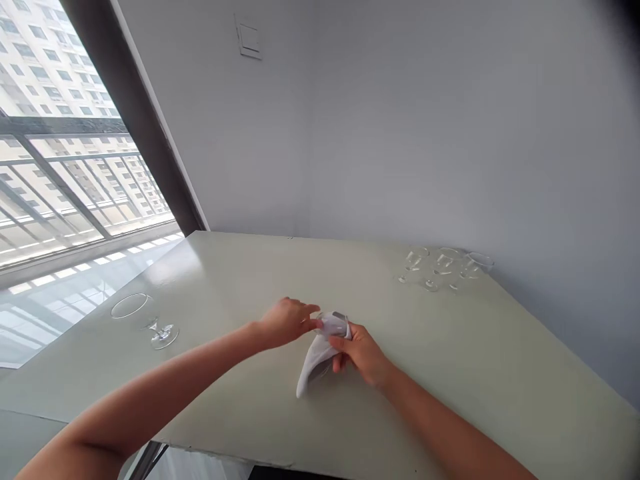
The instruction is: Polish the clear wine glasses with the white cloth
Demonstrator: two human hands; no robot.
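Note:
Over the middle of the table, a small clear glass (341, 315) is wrapped partly in a white cloth (316, 357). My right hand (363, 352) grips the cloth and the glass's right side, thumb on top and the other fingers curled below. One end of the cloth hangs down toward the tabletop. From the left, my left hand (290, 321) reaches the glass's near-left edge with its thumb and forefinger, which seem to pinch it. The cloth and fingers hide most of the glass, so its stem cannot be made out.
Upright on the left of the pale table (240, 273) is a larger stemmed glass (163, 333). Three stemmed glasses (443, 265) stand close together near the back right edge, by the grey wall (400, 133). A window (65, 153) is at the left.

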